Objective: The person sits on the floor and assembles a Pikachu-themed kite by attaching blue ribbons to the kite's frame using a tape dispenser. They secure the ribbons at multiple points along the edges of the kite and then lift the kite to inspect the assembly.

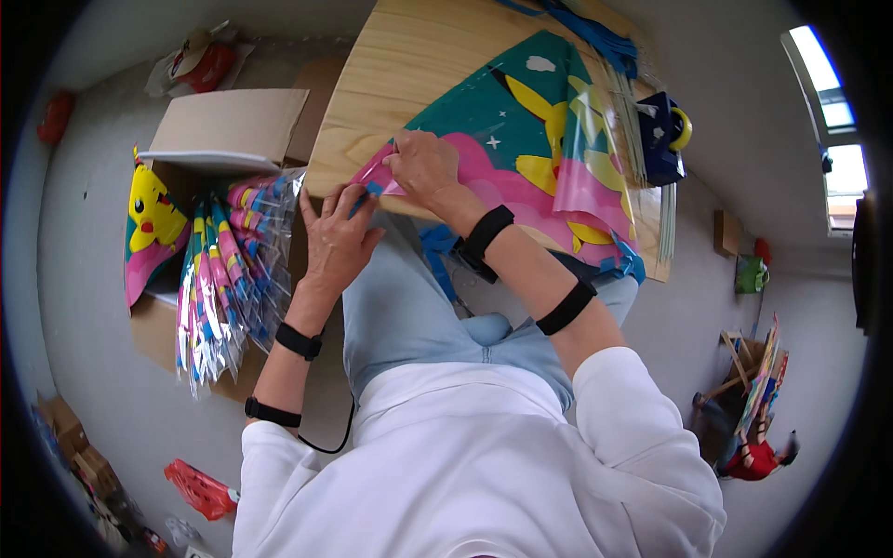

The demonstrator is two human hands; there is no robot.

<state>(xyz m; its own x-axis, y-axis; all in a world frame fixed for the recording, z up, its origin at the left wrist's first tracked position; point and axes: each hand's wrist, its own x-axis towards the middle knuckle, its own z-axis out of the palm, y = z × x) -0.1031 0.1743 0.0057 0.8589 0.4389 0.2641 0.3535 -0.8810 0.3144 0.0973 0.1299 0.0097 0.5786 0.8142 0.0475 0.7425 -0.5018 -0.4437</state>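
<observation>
A plastic kite sheet (pixel 465 116) in green and pink, printed with a yellow cartoon figure, lies on a wooden tabletop (pixel 372 79). Its right part is folded or rolled over. My left hand (pixel 337 237) rests at the table's near-left edge, fingers spread, their tips beside the kite's pink corner and a small blue tab (pixel 374 188). Just to the right, my right hand (pixel 426 167) is closed, with thumb and fingers pinched on the kite's pink edge. Its fingertips are partly hidden.
An open cardboard box (pixel 223 126) on the left holds several rolled kites in clear wrap (pixel 233 270). Blue strips (pixel 591 37), thin rods (pixel 625 121) and a dark blue holder with yellow tape (pixel 662 139) are at the table's right. A person in red (pixel 758 460) works farther right.
</observation>
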